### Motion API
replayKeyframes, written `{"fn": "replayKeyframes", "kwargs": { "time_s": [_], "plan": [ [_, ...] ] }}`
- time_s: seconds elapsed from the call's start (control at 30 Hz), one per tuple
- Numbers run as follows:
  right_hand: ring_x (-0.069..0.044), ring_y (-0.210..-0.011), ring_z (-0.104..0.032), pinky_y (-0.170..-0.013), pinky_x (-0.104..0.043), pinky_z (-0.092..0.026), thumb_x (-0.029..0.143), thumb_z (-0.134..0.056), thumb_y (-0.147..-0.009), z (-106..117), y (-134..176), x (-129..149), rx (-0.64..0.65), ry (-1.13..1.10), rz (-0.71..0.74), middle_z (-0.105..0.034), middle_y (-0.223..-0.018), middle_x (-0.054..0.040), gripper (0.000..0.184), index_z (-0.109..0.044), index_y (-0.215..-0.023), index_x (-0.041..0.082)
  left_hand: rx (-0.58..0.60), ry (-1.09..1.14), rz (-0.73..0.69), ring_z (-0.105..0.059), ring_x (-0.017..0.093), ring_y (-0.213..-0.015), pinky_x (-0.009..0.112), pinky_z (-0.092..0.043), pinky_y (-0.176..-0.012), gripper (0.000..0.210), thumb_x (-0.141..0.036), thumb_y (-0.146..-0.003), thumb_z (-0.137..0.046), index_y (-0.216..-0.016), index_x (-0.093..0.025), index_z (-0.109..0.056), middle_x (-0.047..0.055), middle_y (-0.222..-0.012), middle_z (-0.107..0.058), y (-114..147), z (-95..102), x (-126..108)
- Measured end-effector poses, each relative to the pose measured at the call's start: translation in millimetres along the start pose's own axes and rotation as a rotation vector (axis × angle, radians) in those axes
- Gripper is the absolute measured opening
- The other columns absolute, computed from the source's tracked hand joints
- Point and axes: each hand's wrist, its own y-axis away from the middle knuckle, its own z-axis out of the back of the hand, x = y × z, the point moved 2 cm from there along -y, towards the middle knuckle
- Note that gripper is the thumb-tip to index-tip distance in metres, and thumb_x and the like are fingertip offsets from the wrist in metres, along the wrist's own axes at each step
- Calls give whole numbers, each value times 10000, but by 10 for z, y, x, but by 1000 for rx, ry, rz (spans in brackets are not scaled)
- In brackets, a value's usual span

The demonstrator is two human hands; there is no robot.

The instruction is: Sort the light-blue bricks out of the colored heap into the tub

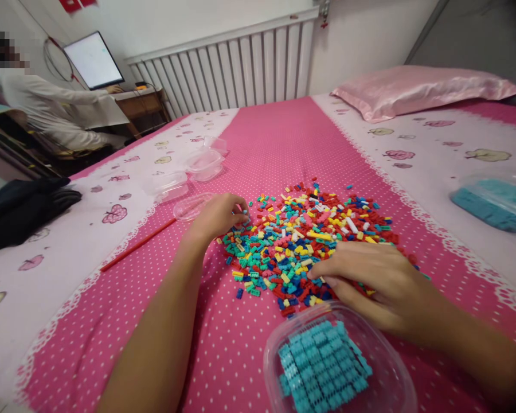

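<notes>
A wide pile of small toy building bricks (284, 246) in many colours lies on the pink bedspread. My left hand (221, 217) is at the pile's left edge, its fingers closed in a pinch around a small light-blue brick (244, 213), mostly hidden. Over the near right part of the pile, my right hand (365, 281) rests with its index finger and thumb stretched out and slightly apart, the tips touching loose bricks. Just below it stands a clear plastic tub (398, 378). Inside are turquoise bricks (322, 361) joined in neat rows.
Clear plastic containers (204, 163) and a lid (191, 206) lie left of the pile, near a thin red stick (137, 244). A tub of blue bricks (496, 201) sits at right, below a pink pillow (425, 89). At far left, a person (47, 103) sits by a monitor (93, 60).
</notes>
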Motion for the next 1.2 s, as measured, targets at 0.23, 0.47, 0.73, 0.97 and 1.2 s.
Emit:
{"fn": "replayKeyframes", "kwargs": {
  "time_s": [0.23,0.47,0.73,0.97,1.2],
  "plan": [
    [-113,-696,-663,-634,-274,-448,194,-506,-967,-1,-2,-4,9,-3,-3,-740,-808,27,193,-696,-937,214,-34,-119,-15,-666,175,-790,274,-418,-679,159,-285,-838,-664,-956,-203,-734,44,-942,-763,-9,5,20],
    [-112,-700,-664,-648,-273,-454,174,-506,-962,-27,-9,-7,23,-3,-2,-736,-800,37,196,-697,-938,210,-11,-261,-14,-678,232,-842,316,-451,-744,144,-254,-815,-698,-935,-198,-753,74,-918,-758,-5,-91,-106],
    [-114,-736,-677,-678,-276,-464,181,-499,-972,-37,0,6,50,-5,-9,-742,-824,44,196,-689,-948,219,-56,-331,-5,-687,273,-914,389,-449,-862,145,-199,-854,-626,-936,-181,-745,114,-924,-759,-43,-184,-232],
    [-109,-712,-671,-659,-272,-467,187,-502,-971,-31,-2,-17,39,-1,0,-743,-813,38,192,-691,-950,215,-71,-284,-69,-669,260,-913,480,-339,-995,97,-160,-813,-671,-854,-199,-751,78,-903,-771,-78,-194,-184],
    [-84,-781,-686,-723,-208,-511,212,-566,-950,12,14,-8,-131,-222,-295,-743,-860,48,146,-699,-973,268,-140,-33,-117,-656,181,-820,372,-423,-875,85,-220,-834,-707,-895,-203,-765,39,-875,-768,-83,-26,-119]
  ]
}}
